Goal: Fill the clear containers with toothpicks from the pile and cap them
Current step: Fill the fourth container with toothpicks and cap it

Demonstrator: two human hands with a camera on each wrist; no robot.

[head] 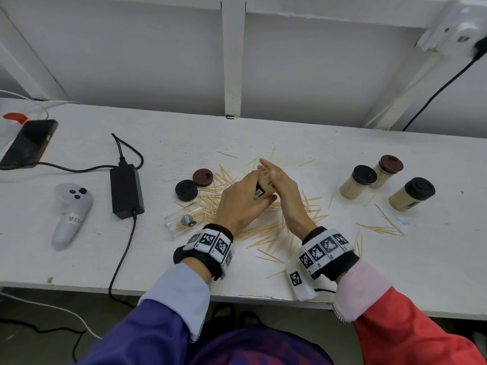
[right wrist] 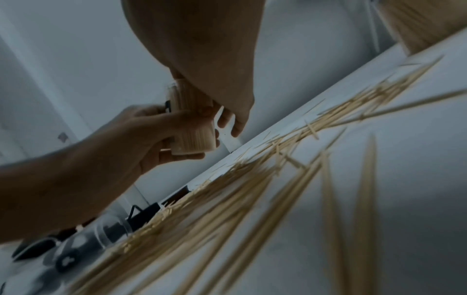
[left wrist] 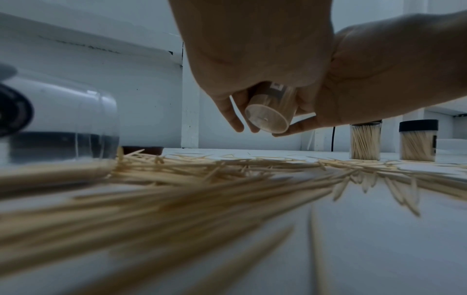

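Observation:
My left hand (head: 243, 200) grips a clear container (head: 264, 187) packed with toothpicks and holds it tilted above the toothpick pile (head: 263, 230). My right hand (head: 279, 180) lies with straight fingers against the toothpick ends at the container's mouth. In the left wrist view the container's round base (left wrist: 267, 117) shows between the fingers. The right wrist view shows the container (right wrist: 192, 129) in the left hand (right wrist: 121, 143). A black cap (head: 186, 190) and a brown cap (head: 202, 177) lie loose to the left. An almost empty clear container (head: 184, 219) lies on its side.
Three filled, capped containers (head: 358, 181) (head: 387, 171) (head: 411, 193) stand at the right. A black power adapter (head: 126, 191) with its cable, a grey controller (head: 71, 212) and a phone (head: 29, 143) lie to the left. Stray toothpicks (head: 382, 227) are scattered near the white table's front edge (head: 79, 284).

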